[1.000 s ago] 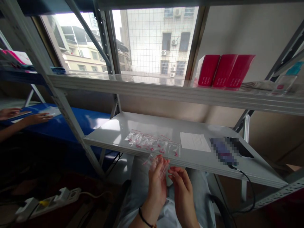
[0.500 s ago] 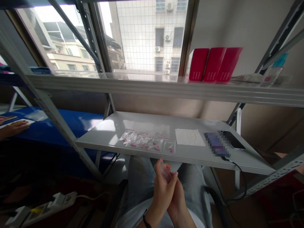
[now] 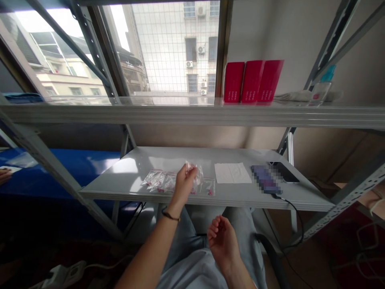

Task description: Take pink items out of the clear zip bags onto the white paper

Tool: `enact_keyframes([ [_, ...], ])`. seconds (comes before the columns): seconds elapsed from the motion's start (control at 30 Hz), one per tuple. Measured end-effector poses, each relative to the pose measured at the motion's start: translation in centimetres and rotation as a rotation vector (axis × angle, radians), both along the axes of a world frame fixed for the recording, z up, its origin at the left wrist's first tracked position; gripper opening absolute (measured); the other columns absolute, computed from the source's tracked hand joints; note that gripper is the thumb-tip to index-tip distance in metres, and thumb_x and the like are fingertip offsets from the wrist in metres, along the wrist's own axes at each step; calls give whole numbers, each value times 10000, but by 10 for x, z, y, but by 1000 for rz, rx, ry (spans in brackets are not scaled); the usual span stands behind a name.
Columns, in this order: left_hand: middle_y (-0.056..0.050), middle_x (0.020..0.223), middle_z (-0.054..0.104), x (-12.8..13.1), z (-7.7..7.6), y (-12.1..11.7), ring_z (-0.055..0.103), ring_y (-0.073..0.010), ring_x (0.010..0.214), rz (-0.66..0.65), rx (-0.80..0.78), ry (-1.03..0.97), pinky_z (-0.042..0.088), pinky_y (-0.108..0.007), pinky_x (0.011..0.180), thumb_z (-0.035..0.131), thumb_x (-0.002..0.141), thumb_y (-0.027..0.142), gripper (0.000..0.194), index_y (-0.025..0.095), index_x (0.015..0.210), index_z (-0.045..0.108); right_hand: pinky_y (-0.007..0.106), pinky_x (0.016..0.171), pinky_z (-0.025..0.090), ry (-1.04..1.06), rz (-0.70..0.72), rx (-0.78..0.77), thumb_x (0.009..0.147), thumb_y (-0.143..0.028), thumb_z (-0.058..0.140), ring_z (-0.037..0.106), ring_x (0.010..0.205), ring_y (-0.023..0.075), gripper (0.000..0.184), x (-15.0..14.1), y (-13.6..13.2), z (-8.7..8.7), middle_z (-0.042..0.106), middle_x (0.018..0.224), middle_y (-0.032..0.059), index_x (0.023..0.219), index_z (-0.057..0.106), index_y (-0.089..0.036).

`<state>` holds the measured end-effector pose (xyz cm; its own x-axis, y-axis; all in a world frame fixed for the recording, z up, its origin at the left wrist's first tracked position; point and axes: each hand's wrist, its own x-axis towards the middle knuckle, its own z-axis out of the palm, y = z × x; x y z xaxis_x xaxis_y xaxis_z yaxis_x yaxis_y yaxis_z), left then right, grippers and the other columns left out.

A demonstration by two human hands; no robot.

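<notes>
My left hand (image 3: 185, 180), with a dark band at the wrist, is raised over the front of the white shelf. Its fingers pinch a small clear zip bag (image 3: 197, 173). Below and around it lies a row of clear zip bags (image 3: 162, 180) with small red pieces inside; one bag (image 3: 208, 186) is just to the right. My right hand (image 3: 221, 237) is above my lap, palm turned up and fingers curled in. What it holds, if anything, is hidden by the fingers.
Right of the bags lie a white paper sheet (image 3: 232, 173), a blurred-out phone (image 3: 265, 179) with a cable, and a dark phone (image 3: 284, 171). Red boxes (image 3: 252, 82) and a pump bottle (image 3: 321, 89) stand on the upper shelf. At far left, another person's hand (image 3: 4, 175) shows.
My hands were together above my lap around a clear bag. The left has moved forward and up to the shelf with a bag; the right stays low and has curled. The view has shifted right.
</notes>
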<state>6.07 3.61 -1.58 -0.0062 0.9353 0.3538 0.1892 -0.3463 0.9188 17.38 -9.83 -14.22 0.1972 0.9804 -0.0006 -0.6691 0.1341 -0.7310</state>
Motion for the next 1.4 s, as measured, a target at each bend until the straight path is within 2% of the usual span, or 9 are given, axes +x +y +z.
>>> enact_keyframes([
  [0.1, 20, 640, 543, 4, 22, 72, 531, -140, 612, -13, -47, 124, 427, -236, 594, 610, 859, 382, 234, 204, 726, 533, 194, 303, 250, 187, -4, -74, 777, -416, 680, 168, 386, 80, 473, 17, 6, 19, 218, 493, -120, 582, 273, -273],
  [0.23, -38, 657, 614, 0, 26, 130, 612, -220, 703, 67, -107, 325, 474, -319, 693, 650, 805, 282, 140, 193, 730, 573, 212, 311, 219, 22, -57, 0, 831, -464, 607, 106, 414, 93, 531, 55, 26, 56, 139, 519, -124, 606, 161, -283],
  [0.3, -134, 849, 697, -10, 25, 139, 650, -310, 921, 145, -91, 426, 484, -403, 847, 655, 790, 245, 113, 152, 848, 626, 232, 324, 242, -309, -137, -3, 904, -487, 479, 141, 424, 111, 471, 79, 45, 79, 148, 531, -112, 627, 153, -291],
  [0.4, -253, 1190, 660, -29, 22, 130, 561, -398, 1219, 212, -16, 572, 386, -486, 1062, 629, 814, 236, 306, 72, 1071, 652, 255, 402, 359, -1168, -264, -129, 1023, -432, 187, 295, 443, 135, 422, 114, 87, 109, 254, 530, -75, 627, 224, -291],
  [0.5, -207, 1295, 636, -46, 16, 104, 547, -354, 1271, 158, 70, 716, 353, -427, 1128, 603, 858, 269, 363, 96, 1170, 674, 278, 546, 435, -1445, -264, -191, 1057, -424, 229, 521, 570, 159, 522, 135, 135, 125, 533, 616, 15, 636, 474, -235],
  [0.6, -128, 1115, 723, -60, 6, 78, 640, -313, 1108, 73, 104, 854, 445, -384, 1032, 608, 864, 285, 317, 145, 1124, 722, 323, 772, 476, -1668, -233, -253, 1022, -367, 431, 674, 877, 246, 425, 140, 172, 124, 727, 853, 126, 748, 685, -165],
  [0.73, -102, 959, 761, -66, -4, 66, 675, -314, 978, 18, 116, 992, 499, -378, 905, 620, 885, 352, 350, 147, 1143, 736, 385, 944, 455, -1932, -143, -301, 1002, -334, 500, 668, 1121, 311, 326, 137, 193, 111, 758, 1118, 171, 970, 784, -179],
  [1.0, -147, 931, 773, -49, -10, 75, 659, -350, 1036, -36, 122, 1130, 482, -381, 908, 622, 909, 453, 338, 173, 845, 800, 378, 902, 477, -2182, -98, -247, 1073, -345, 338, 649, 1135, 287, 415, 139, 197, 91, 690, 1241, 151, 1239, 693, -207],
  [1.4, -125, 892, 789, -22, -15, 79, 725, -282, 907, 12, 77, 1079, 497, -328, 847, 637, 864, 200, 166, 163, 837, 797, 321, 851, 472, -2232, -193, -146, 1076, -332, 386, 582, 1159, 263, 343, 139, 200, 83, 676, 1161, 115, 1140, 706, -228],
])
